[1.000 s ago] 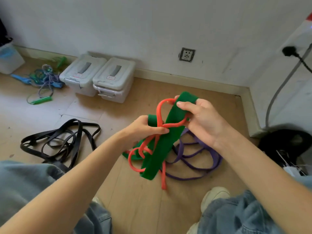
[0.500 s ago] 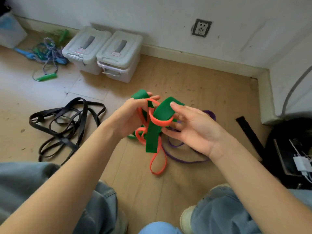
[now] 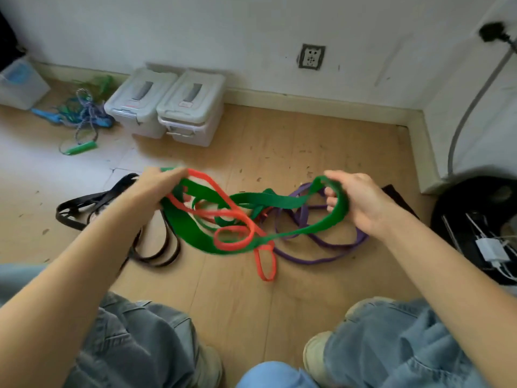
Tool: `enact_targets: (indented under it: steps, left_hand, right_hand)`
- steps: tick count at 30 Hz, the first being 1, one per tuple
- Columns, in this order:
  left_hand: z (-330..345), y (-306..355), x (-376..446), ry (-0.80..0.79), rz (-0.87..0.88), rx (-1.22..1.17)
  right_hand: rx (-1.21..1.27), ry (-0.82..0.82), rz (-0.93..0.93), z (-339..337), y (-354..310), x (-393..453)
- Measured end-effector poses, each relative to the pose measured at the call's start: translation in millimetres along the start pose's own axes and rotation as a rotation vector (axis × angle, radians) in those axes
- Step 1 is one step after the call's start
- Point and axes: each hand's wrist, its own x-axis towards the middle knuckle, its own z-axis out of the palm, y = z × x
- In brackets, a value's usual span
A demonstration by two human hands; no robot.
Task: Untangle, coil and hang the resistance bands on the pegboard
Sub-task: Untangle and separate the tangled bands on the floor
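Observation:
A wide green band (image 3: 193, 233) stretches between my hands above the wooden floor. My left hand (image 3: 156, 186) grips its left end together with a thin orange band (image 3: 237, 219), which loops through the green one and hangs down in the middle. My right hand (image 3: 355, 200) has its fingers curled round the green band's right end. A purple band (image 3: 316, 259) lies in loops on the floor under and behind my right hand. No pegboard is in view.
A black band (image 3: 92, 200) lies tangled on the floor at the left. Two lidded plastic boxes (image 3: 170, 105) stand by the wall, with a blue and green rope tangle (image 3: 81, 113) to their left. A black round base with cables (image 3: 478, 225) sits at the right. My knees fill the bottom edge.
My hands have moved apart, left hand leftward and right hand rightward, pulling the bunched green band out wide. The orange band now hangs in loose loops between them.

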Motion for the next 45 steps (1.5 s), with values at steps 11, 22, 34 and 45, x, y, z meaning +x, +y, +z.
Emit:
enact_targets:
  steps: [11, 22, 34, 45]
  left_hand:
    - [10, 29, -18, -0.213, 0.295, 0.131]
    - [13, -3, -19, -0.762, 0.189, -0.448]
    - [-27, 30, -34, -0.532, 0.407, -0.056]
    - [-41, -13, 7, -0.067, 0.185, -0.121]
  right_hand:
    - [-0.804, 0.022, -0.481, 53, 11, 0]
    - [-0.218, -0.718, -0.218, 81, -9, -1]
    - [-0.962, -0.533, -0.529, 94, 13, 25]
    - [-0.485, -0.357, -0.454, 131, 24, 70]
